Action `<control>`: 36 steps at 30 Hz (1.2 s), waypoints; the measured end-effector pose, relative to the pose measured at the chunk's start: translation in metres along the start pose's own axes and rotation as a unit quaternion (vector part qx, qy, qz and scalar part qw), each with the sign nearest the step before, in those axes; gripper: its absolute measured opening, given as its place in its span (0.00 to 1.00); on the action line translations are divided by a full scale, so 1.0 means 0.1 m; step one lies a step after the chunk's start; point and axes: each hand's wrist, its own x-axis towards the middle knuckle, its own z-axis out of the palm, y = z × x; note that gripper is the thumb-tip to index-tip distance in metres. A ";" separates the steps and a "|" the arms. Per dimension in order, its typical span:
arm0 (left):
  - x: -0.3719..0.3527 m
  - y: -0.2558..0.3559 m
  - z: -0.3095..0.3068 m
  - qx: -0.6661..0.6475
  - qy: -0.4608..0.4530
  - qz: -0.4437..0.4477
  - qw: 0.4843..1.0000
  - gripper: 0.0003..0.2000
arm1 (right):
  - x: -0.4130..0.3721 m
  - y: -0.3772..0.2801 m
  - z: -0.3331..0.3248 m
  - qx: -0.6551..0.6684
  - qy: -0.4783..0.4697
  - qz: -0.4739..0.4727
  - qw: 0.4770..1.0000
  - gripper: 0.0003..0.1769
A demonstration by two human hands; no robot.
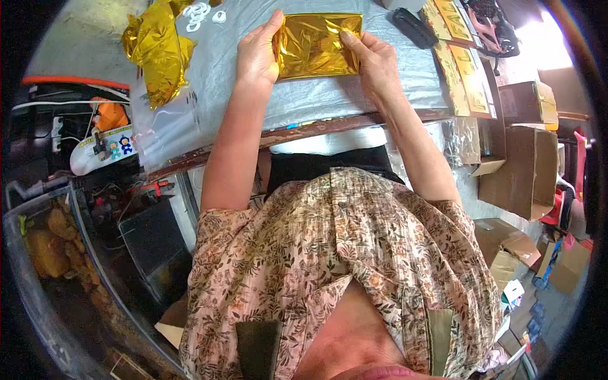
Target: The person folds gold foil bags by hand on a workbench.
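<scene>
Between my two hands a flat, rectangular gold foil packet point(318, 47) is held over the covered table point(234, 117). My left hand point(258, 54) grips its left edge, with the thumb up near the top corner. At the right edge, my right hand point(373, 60) pinches the foil with the thumb on top; its other fingers are partly behind the packet. A crumpled pile of gold foil point(161, 54) lies at the table's left side. White rings point(197, 15) rest on the table between that pile and my left hand.
A black case point(413, 28) lies right of my hands, beside printed yellow boxes point(467, 76). Clear plastic bags point(171, 123) lie at the table's left front. Cardboard boxes point(522, 171) stand on the right, and a glass tank point(95, 269) is at the lower left.
</scene>
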 end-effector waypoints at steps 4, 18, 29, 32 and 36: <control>0.01 0.06 -0.01 0.010 0.002 0.021 1.000 0.14 | 0.09 -0.14 -0.11 0.015 -0.017 0.003 1.000 0.18; 0.05 -0.06 0.01 0.073 -0.005 0.087 0.994 0.19 | 0.13 -0.40 0.05 -0.009 0.096 -0.015 0.995 0.12; -0.32 0.20 0.46 0.120 -0.074 0.015 0.990 0.09 | 0.57 -0.93 -0.42 -0.296 -0.217 0.028 0.930 0.13; -0.07 0.13 0.44 0.181 -0.141 0.012 0.973 0.09 | 0.81 -0.96 -0.51 -0.176 -0.462 -0.168 0.853 0.09; -0.10 0.25 0.60 0.234 -0.156 0.020 0.960 0.10 | 0.69 -1.20 -0.33 -0.376 -0.326 0.028 0.867 0.06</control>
